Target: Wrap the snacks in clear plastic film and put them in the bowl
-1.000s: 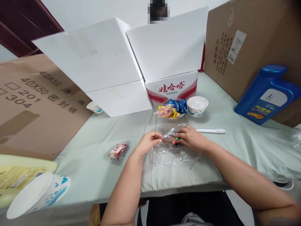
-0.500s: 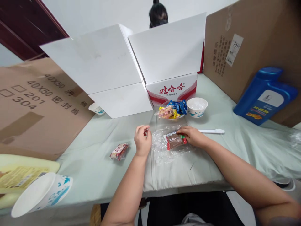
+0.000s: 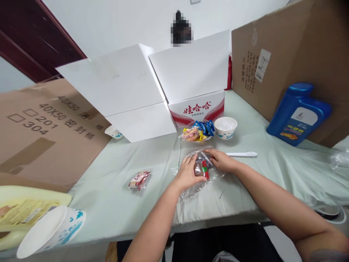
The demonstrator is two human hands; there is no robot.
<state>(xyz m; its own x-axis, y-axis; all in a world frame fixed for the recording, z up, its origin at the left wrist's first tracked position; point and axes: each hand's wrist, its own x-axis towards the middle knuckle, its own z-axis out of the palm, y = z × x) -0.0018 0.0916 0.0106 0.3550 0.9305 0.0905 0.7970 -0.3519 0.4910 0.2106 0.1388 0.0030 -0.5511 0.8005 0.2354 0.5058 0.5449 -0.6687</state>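
A brown snack packet with red and green ends [image 3: 200, 169] lies on a crumpled clear plastic bag [image 3: 188, 193] near the front of the table. My left hand [image 3: 187, 174] is curved around the packet from the left, thumb at its near side and fingers at its far side. On the right, my right hand [image 3: 222, 160] has its fingers bent over the far edge of the bag, beside a pale strip of wrapping. Its fingertips are partly hidden. A small red-and-white wrapped snack [image 3: 139, 180] lies to the left of my left hand.
Behind my hands are a clear bowl of wrapped sweets [image 3: 196, 135] and a paper bowl [image 3: 225, 127]. A white plastic utensil [image 3: 242, 154] lies right. A blue bottle [image 3: 298, 114], white box [image 3: 196, 108], cartons [image 3: 40, 134] and a tipped paper cup [image 3: 51, 231] stand around. A person's head shows behind.
My left hand has moved right, from beside the bag onto the brown snack packet. The packet has turned, and my right hand has shifted from the packet to the bag's far edge.
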